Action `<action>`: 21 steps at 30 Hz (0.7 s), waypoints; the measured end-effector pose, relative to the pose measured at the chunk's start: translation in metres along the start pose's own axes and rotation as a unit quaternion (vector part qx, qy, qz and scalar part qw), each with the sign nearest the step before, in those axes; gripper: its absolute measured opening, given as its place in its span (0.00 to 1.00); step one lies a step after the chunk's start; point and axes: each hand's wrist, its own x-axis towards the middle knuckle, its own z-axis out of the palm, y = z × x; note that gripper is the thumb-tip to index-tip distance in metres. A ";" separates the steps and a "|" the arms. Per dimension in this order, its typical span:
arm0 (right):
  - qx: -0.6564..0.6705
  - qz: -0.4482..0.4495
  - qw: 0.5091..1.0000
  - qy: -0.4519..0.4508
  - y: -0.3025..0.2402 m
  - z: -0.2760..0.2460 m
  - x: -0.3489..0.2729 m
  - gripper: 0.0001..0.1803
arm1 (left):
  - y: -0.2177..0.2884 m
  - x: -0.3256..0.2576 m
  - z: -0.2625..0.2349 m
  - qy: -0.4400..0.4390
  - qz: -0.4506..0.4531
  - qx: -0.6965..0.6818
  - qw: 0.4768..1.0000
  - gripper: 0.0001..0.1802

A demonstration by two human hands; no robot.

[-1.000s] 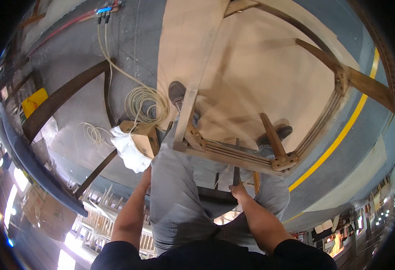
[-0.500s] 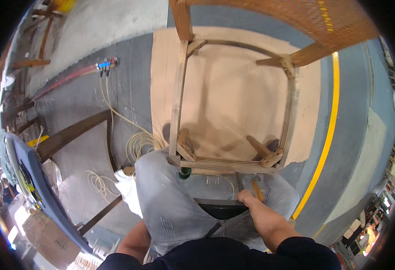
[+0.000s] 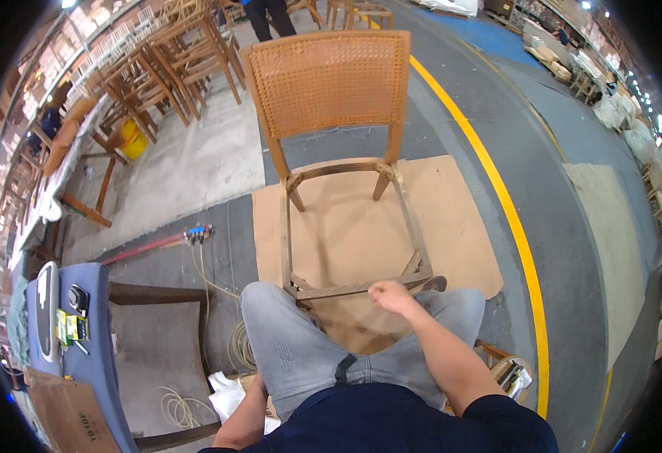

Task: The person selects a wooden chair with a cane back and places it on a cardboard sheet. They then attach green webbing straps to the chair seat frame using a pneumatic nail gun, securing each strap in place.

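A wooden chair [image 3: 329, 75] with a woven cane back and an open seat frame stands upright on a sheet of brown cardboard [image 3: 452, 226] in front of my knees. My right hand [image 3: 391, 296] rests on the chair's front rail [image 3: 346, 289] with its fingers curled around it. My left arm reaches down beside my left thigh toward a white cloth [image 3: 225, 392] on the floor. The thigh hides the left hand itself.
A yellow line [image 3: 512, 219] runs along the grey floor at the right. To my left are a blue padded bench [image 3: 93, 332] with small items, coiled cord [image 3: 239, 347] and a red hose [image 3: 150, 245]. More wooden chairs [image 3: 172, 68] stand at the back left. A person stands far behind.
The view has swung up from the floor, so the whole chair with its back now shows. My right hand has come up from between my knees onto the front rail.
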 end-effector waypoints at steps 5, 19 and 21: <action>0.132 -0.029 0.966 0.220 0.030 -0.082 -0.050 0.20 | 0.050 -0.006 -0.002 0.077 0.136 0.033 0.987 0.26; 0.052 0.139 0.951 0.271 0.056 -0.077 0.027 0.32 | 0.195 0.091 0.180 0.189 0.407 0.355 0.820 0.32; 0.062 0.141 0.943 0.294 0.079 -0.096 0.028 0.33 | 0.190 0.103 0.211 0.059 0.324 0.329 0.885 0.33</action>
